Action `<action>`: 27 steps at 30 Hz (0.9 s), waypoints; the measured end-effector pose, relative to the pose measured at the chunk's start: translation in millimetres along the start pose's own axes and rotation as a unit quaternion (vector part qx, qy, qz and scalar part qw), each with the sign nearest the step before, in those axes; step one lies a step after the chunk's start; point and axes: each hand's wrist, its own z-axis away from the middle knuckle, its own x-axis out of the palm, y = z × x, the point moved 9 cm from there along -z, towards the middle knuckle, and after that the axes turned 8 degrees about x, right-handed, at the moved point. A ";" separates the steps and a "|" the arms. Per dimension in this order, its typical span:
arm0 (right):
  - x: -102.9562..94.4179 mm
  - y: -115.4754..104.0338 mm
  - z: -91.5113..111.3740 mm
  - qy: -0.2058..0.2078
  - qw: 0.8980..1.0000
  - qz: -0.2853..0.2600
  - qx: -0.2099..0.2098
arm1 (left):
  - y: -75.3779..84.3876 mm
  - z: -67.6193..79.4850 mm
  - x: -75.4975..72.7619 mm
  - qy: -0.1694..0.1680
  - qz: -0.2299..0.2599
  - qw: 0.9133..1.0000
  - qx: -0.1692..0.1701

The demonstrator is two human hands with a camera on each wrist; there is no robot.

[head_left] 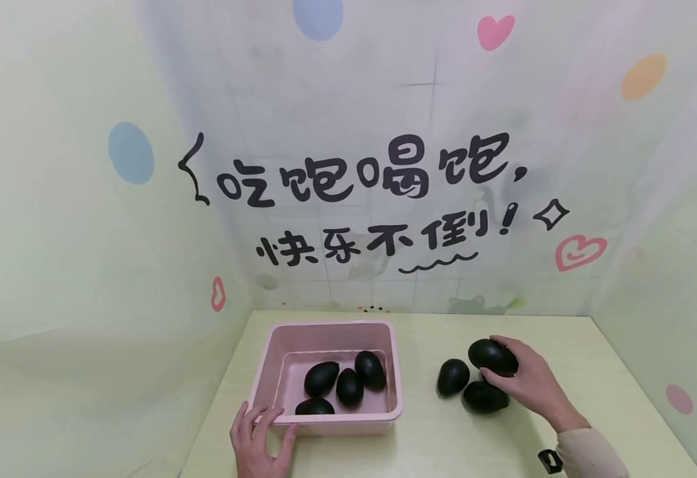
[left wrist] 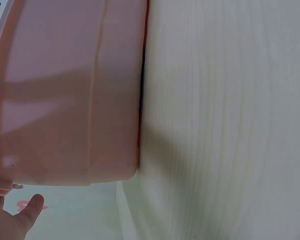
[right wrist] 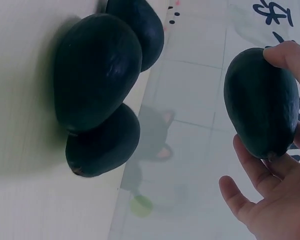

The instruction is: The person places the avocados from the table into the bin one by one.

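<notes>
Here, right hand (head_left: 534,380) holds dark fruit (head_left: 492,357) between thumb and fingers — left hand (head_left: 259,446), fingers spread, touches pink box (head_left: 348,419), maybe steadying it.

This looks like a small booth: printed sheeting (head_left: 378,106) with lettering (head_left: 408,166), hearts (head_left: 495,33) and dots (head_left: 130,153) walls in a pale wood-grained table (head_left: 444,451) at the back and both sides; the kind of building cannot be told
</notes>
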 end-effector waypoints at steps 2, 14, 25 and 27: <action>2.8 -3.2 -0.6 -0.007 1.000 -0.002 0.001 | -0.3 0.2 0.0 0.000 -0.001 1.000 -0.003; 17.6 -23.1 -0.3 -0.024 1.000 -0.014 -0.012 | -2.6 2.6 0.7 -0.003 -0.006 1.000 -0.002; 28.9 -37.4 0.6 -0.033 0.999 -0.037 -0.022 | 0.5 0.9 -0.7 0.004 -0.007 1.000 0.003; 29.4 -40.8 0.4 -0.033 0.998 -0.037 -0.027 | 0.8 0.7 -0.8 0.005 -0.006 1.000 0.004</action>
